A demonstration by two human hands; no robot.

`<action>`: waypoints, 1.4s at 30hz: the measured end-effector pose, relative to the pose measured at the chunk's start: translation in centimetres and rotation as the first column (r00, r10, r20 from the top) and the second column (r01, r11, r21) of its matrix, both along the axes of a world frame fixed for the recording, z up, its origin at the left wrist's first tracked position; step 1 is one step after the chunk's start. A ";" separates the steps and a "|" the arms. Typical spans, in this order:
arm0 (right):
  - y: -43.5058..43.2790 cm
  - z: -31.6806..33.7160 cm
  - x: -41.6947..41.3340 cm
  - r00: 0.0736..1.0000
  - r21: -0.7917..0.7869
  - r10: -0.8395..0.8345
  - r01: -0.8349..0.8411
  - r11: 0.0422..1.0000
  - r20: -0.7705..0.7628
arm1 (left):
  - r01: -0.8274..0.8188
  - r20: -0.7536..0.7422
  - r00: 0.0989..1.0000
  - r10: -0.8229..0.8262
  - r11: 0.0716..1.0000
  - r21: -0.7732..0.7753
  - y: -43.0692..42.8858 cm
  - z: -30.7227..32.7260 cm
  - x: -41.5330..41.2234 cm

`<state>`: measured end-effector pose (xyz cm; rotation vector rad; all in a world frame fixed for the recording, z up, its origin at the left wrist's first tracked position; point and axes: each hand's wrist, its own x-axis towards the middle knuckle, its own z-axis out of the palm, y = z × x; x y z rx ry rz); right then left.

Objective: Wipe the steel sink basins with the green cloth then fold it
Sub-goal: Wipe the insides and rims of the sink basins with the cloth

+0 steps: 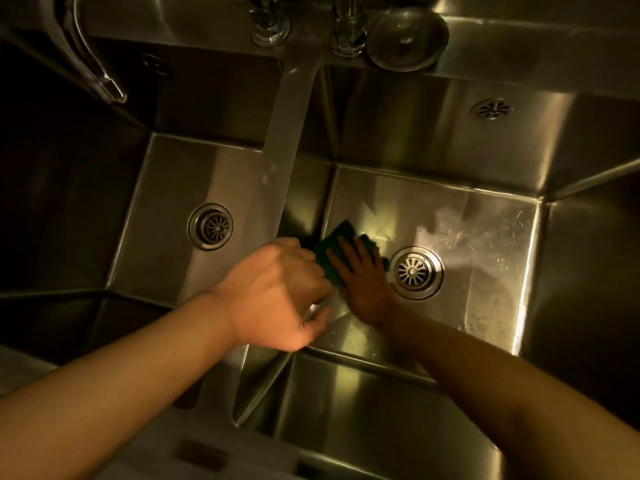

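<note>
Pressing green cloth [337, 237] flat onto right basin [485, 254] floor with right hand [363, 282], just left of right drain [414, 271]; grip released, fingers straight and spread on top of cloth. Crumpled along far edge, up-left of drain, with left edge touching foot of divider wall [291, 133]. Hovering further left of drain, over divider's near end: left hand [277, 289], knuckles against cloth's left edge, fingers curled; cannot tell if that grip is pinching cloth or merely clenched beside it. Wet smear on floor up-right of drain. Open floor right of drain out to side wall, and behind drain up to back wall; only a narrow strip between drain and near wall, crossed by right forearm. Across divider from drain: left basin [166, 202], with left drain [210, 226] well apart from both hands. High on back wall up-right of drain: overflow grille [491, 109]. On back ledge far behind drain: tap bases [270, 26] and round steel stopper [405, 39]. Far up-left: curved spout [100, 74].
</note>
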<state>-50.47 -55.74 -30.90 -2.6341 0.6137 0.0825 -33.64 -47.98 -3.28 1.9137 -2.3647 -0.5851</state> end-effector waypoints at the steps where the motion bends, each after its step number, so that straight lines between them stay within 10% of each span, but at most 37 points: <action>1: 1.6 0.0 -0.9 0.998 0.012 0.059 -0.059 0.998 0.027 | 0.004 0.004 1.000 -0.004 1.000 0.004 0.0 -0.1 0.0; 13: -1.5 0.0 -7.3 0.698 -0.009 0.713 -0.714 0.700 0.062 | 0.026 0.058 0.998 -0.029 0.998 0.053 -0.1 -0.3 0.0; 21: -12.1 1.3 -1.8 0.984 -0.153 0.174 -0.167 0.974 0.029 | 0.058 0.078 0.995 -0.061 0.998 0.034 -0.1 -0.3 0.2; 29: -10.9 0.5 4.4 0.951 -0.010 -0.306 0.306 0.952 0.041 | 0.063 0.085 0.994 -0.066 0.997 0.035 -0.2 -0.5 0.3; 42: 1.0 0.2 -1.7 0.992 0.043 0.123 -0.123 0.991 0.020 | 0.061 0.109 0.992 -0.065 0.997 0.042 -0.2 -0.5 0.1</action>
